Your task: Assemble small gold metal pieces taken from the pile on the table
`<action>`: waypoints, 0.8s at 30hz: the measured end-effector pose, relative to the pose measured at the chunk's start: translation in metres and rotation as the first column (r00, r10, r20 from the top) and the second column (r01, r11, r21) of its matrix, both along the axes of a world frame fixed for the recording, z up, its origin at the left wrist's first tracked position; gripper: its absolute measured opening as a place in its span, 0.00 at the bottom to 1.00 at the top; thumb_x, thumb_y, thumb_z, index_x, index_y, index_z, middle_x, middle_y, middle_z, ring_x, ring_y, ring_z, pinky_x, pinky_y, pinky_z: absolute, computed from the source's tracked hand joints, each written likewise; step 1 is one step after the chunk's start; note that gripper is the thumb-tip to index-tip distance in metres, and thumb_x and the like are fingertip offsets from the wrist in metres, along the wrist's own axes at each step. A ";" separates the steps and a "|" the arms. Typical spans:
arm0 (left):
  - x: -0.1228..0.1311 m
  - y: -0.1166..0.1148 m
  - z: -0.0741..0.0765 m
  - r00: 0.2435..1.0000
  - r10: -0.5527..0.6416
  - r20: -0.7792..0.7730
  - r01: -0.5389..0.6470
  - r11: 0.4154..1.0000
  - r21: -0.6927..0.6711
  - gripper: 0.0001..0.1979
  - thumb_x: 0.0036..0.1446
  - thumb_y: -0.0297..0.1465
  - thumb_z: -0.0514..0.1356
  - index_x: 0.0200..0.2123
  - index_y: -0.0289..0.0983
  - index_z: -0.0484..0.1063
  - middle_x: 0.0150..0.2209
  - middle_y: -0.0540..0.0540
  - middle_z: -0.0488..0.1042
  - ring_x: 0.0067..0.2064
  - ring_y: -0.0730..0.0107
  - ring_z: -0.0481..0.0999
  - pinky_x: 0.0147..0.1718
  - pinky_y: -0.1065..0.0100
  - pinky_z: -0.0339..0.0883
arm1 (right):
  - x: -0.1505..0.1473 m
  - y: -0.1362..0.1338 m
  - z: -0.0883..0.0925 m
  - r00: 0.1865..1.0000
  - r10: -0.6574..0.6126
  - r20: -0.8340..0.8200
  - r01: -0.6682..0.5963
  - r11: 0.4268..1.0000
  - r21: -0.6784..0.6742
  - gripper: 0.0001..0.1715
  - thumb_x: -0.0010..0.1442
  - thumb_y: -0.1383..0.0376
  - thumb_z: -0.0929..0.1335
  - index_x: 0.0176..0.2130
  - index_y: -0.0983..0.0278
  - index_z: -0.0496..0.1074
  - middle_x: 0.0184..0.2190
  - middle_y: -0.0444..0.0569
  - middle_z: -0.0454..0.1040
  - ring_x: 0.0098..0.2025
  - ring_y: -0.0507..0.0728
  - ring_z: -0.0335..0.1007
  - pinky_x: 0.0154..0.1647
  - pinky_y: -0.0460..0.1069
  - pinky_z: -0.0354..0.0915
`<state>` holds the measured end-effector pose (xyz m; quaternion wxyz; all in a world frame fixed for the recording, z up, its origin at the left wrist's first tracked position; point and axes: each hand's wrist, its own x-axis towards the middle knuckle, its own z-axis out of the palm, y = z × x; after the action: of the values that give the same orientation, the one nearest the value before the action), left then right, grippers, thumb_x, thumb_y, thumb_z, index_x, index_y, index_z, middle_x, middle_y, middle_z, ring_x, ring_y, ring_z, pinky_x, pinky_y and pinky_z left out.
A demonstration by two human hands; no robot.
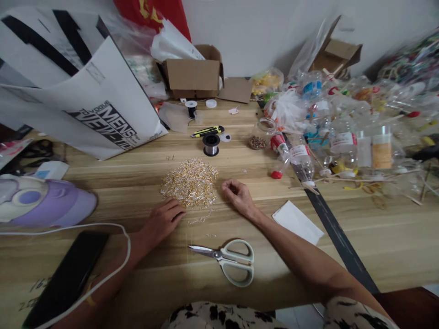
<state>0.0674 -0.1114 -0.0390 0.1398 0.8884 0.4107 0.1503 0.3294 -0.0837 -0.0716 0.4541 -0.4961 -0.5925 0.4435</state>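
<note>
A heap of small gold and silver metal pieces (190,182) lies on the wooden table (137,183). My left hand (167,218) rests palm down at the heap's lower left edge, fingers toward the pieces; whether anything is under them is hidden. To the right of the heap my right hand (238,195) lies on its side with its fingers curled; what they hold, if anything, is too small to tell. A short silver chain (201,219) lies between the hands. Below it are scissors (228,260) with pale green handles, blades pointing left.
A wire spool (211,145) and yellow cutter (207,131) lie behind the heap. Plastic bottles (302,160) crowd the right. A folded white paper (297,222) is near my right forearm. At left are a large bag (103,100), a purple object (65,201) and a phone (68,278) beside a white cable (128,246).
</note>
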 end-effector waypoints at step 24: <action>0.006 -0.016 0.000 0.995 -0.073 -0.064 0.064 0.989 -0.135 0.11 0.61 0.29 0.50 0.29 0.35 0.69 0.32 0.47 0.70 0.38 0.67 0.67 0.41 0.65 0.63 | 0.000 0.000 0.000 1.000 0.007 -0.008 -0.007 1.000 0.008 0.09 0.54 0.62 0.64 0.30 0.66 0.67 0.22 0.42 0.64 0.24 0.49 0.58 0.25 0.44 0.57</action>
<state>0.0730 -0.1274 -0.0386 0.1896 0.8953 0.3936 0.0870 0.3295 -0.0833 -0.0715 0.4571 -0.4904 -0.5939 0.4448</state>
